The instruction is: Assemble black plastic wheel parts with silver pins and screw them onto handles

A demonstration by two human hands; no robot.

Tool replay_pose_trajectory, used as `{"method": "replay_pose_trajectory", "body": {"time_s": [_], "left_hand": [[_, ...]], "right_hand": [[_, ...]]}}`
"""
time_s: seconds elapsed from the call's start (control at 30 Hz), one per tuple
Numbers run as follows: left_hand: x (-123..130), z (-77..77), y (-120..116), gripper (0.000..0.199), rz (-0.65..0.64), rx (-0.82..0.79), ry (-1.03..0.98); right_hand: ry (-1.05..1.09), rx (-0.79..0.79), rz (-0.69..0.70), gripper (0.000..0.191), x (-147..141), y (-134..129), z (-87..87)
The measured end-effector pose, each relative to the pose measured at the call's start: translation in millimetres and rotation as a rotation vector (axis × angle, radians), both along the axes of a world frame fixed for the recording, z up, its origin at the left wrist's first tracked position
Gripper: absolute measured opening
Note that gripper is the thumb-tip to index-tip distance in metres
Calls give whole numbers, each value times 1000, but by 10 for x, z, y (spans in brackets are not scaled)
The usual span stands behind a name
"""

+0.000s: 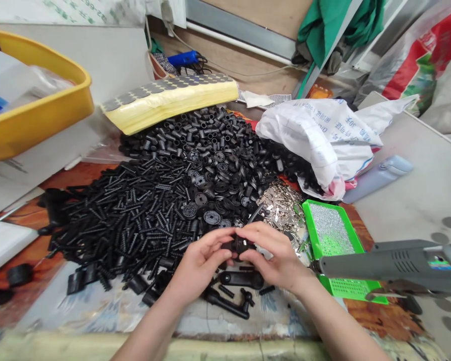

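Near the front of the table my left hand (202,263) and my right hand (276,250) meet, fingers closed on a small black plastic part (241,244) with a rounded end. Its exact kind is partly hidden by my fingers. Just below them lies a black crank handle (242,279), and closer to the edge another black handle (227,303) with a knob. Behind my hands spread black ribbed screw-like rods (135,200), round black discs (212,217) and short black tubes (210,130). Small metal pieces (283,205) are heaped to the right.
At right, a green tray (308,220) holds tiny silvery pieces, with a grey power screwdriver (383,265) lying across it. A yellow bin (71,108) stands at left. Sheets of round grey stickers (173,103), a white bag (323,135) and a bottle (379,176) lie behind.
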State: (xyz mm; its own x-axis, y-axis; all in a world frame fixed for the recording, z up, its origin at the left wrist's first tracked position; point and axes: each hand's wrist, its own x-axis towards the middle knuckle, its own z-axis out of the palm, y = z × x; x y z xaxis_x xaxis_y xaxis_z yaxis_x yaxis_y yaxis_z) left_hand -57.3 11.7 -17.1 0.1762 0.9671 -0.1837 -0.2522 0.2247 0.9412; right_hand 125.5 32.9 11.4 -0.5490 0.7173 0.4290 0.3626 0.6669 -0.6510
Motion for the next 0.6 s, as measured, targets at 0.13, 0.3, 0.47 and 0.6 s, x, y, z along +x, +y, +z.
{"method": "replay_pose_trajectory", "body": {"time_s": [0.13,0.3,0.47,0.6], "left_hand": [[12,-14,-5,14,62,3,39],[27,-49,-14,9,108,49,113],[24,-86,-28,12,119,243,279],[30,-89,-35,9,114,231,277]], "right_hand": [[-37,19,4,37,-22,-25,-15],[-72,62,1,37,-60,-28,-51],[-31,-58,-68,29,-93,-14,-108],[-39,-64,-101,28,-133,-30,-143]]}}
